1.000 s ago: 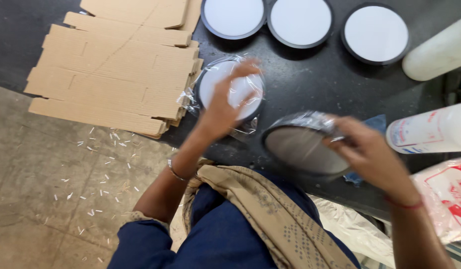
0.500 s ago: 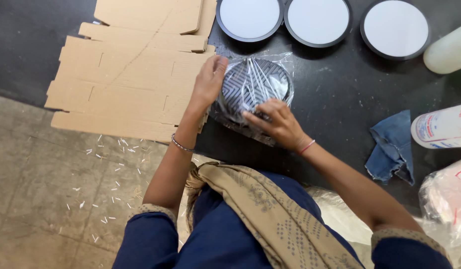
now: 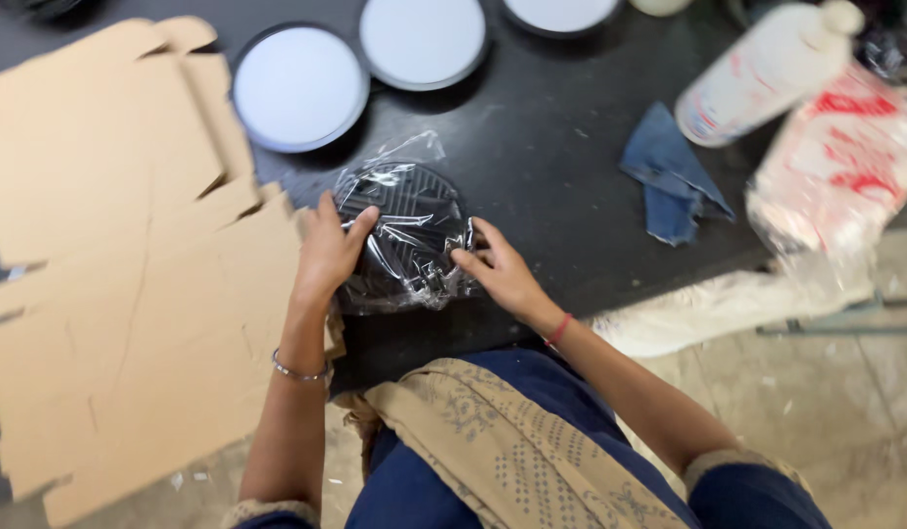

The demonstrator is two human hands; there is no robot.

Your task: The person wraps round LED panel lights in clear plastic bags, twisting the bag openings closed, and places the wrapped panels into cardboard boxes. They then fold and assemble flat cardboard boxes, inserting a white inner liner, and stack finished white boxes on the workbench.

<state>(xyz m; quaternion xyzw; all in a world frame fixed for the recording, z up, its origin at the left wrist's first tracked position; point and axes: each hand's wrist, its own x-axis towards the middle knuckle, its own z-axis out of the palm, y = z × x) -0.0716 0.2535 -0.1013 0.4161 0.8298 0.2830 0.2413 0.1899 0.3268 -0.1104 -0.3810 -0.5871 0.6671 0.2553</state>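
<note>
Since half a sec ago my view has swung: the cardboard sheets [image 3: 120, 294] now fill the area left of my left hand, and the white bottle [image 3: 757, 73] plus blue cloth [image 3: 674, 181] sit closer in, well right of my right hand. The black ribbed disc in clear plastic wrap [image 3: 406, 235] hasn't left the dark table [image 3: 561, 147]; it lies flat between both hands, just in front of me.

Pkgs: the bottle is white w/ red print, lying tilted; beside it a clear bag w/ red print [image 3: 845, 157]. Past my hands, round white discs w/ dark rims [image 3: 298, 88].

My left hand [image 3: 328, 253] grips the wrap at the disc's left edge, thumb on top. My right hand [image 3: 500, 269] pinches the wrap at the right edge, fingers curled. Both forearms angle inward.
</note>
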